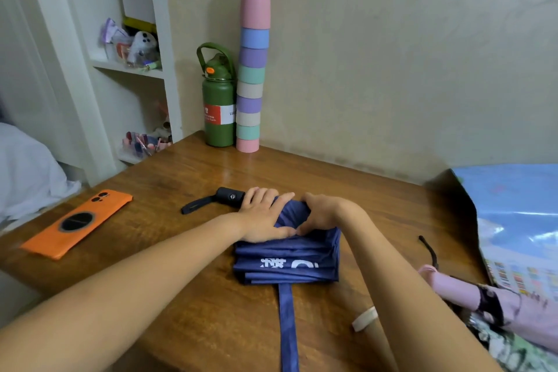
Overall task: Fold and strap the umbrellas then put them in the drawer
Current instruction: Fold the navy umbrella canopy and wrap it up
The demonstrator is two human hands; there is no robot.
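A navy blue umbrella (287, 263) with white lettering lies collapsed on the wooden table (187, 178), its black handle (230, 196) and wrist loop pointing left. Its long blue strap (288, 326) trails toward me. My left hand (265, 214) grips the gathered canopy next to the handle. My right hand (324, 213) curls over the cloth beside it, thumbs meeting. A pink umbrella (471, 290), rolled and with a dark band round it, lies at the right edge.
An orange phone case (77, 225) lies at the table's left. A green bottle (219, 103) and a tall stack of pastel cups (252, 69) stand at the back by the wall. A blue printed bag (519, 220) sits at right. White shelves (129, 66) stand at the left.
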